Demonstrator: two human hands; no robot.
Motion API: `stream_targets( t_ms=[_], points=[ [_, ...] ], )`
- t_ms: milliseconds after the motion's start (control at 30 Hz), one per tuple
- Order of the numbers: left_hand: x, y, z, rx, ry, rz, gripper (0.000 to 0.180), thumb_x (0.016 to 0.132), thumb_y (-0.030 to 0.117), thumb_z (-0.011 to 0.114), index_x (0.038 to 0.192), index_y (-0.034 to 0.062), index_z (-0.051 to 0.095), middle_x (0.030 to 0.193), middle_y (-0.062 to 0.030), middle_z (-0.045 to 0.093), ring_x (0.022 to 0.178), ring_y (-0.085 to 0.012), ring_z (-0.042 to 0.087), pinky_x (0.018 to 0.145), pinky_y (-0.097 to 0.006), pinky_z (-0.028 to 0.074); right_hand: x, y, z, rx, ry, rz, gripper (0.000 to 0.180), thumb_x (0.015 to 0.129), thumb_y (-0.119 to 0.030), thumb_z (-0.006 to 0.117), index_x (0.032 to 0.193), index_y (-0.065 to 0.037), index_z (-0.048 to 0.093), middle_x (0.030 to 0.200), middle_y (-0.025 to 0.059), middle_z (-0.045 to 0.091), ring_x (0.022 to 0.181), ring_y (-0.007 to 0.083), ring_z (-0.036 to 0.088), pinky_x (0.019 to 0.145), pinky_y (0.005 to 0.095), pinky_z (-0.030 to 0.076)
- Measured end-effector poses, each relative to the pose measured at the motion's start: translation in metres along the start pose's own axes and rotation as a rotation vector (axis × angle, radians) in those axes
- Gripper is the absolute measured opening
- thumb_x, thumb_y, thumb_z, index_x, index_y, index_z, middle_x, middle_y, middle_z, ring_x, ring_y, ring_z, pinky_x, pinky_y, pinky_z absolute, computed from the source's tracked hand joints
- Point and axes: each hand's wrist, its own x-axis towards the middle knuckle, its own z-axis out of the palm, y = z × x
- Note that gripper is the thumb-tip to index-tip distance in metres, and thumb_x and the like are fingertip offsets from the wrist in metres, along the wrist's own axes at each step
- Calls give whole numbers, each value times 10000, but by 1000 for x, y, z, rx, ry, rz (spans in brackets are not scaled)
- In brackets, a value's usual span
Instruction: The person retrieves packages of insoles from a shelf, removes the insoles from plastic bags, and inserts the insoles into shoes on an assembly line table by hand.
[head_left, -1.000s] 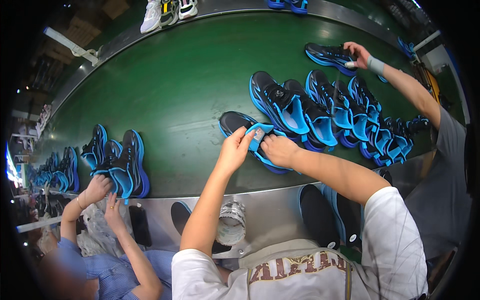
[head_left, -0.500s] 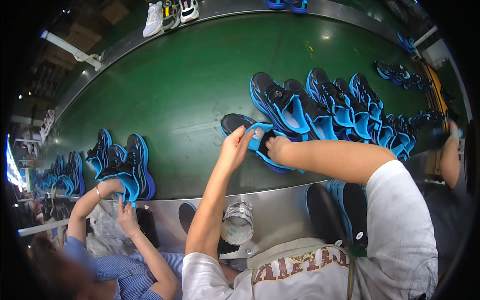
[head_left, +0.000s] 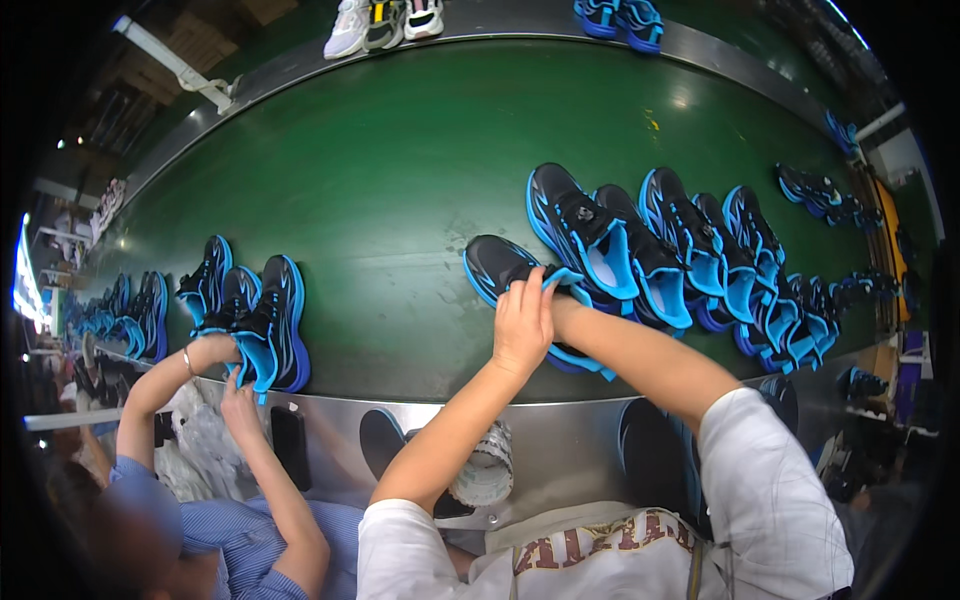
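The left hand [head_left: 522, 322] is lying over a black and blue shoe [head_left: 505, 268] on the green conveyor belt [head_left: 400, 170], fingers clenched on its blue tongue. The right hand is sitting hidden beneath it; grip cannot be determined.

**A shoe factory line**

We are on a footwear production floor. A long green belt [head_left: 400, 180] runs across the view, framed by a metal edge [head_left: 560, 440]. On the belt sit many identical black-and-blue shoes [head_left: 660, 250], crowded to the right; more pairs [head_left: 250, 310] lie on its left part, and white shoes [head_left: 385, 22] rest at its far side. We stand at the belt's near edge, and beside us, to the left, a co-worker [head_left: 230, 500] in blue handles a pair too.
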Motion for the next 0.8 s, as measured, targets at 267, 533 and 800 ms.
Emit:
stream_targets(
  t_ms=[267, 533, 800],
  points=[
    [-1, -12, 0, 60, 17, 114, 291, 783, 25, 549, 1068, -7, 503, 772, -136, 509, 650, -316, 483, 611, -357, 407, 23, 3, -1, 56, -209, 167, 381, 799, -168, 433, 1147, -29, 503, 1197, 200, 483, 1128, 340, 444, 977, 407, 298],
    [1, -31, 1, -127, 65, -264, 297, 866, 83, 462, 1148, 7, 406, 984, -209, 432, 860, -383, 491, 746, -400, 419, -21, -24, -50, -324, -663, -41, 424, 820, -304, 365, 974, -4, 623, 1080, 187, 570, 1116, 230, 472, 1023, 425, 202],
    [17, -23, -12, -160, -147, -171, 269, 805, 62, 514, 1043, 37, 391, 1091, -211, 353, 793, -378, 513, 712, -401, 445, -66, -32, -50, -267, -741, 106, 519, 815, -387, 330, 891, 18, 645, 970, 153, 603, 1033, 217, 514, 1070, 424, 45]
  ],
)
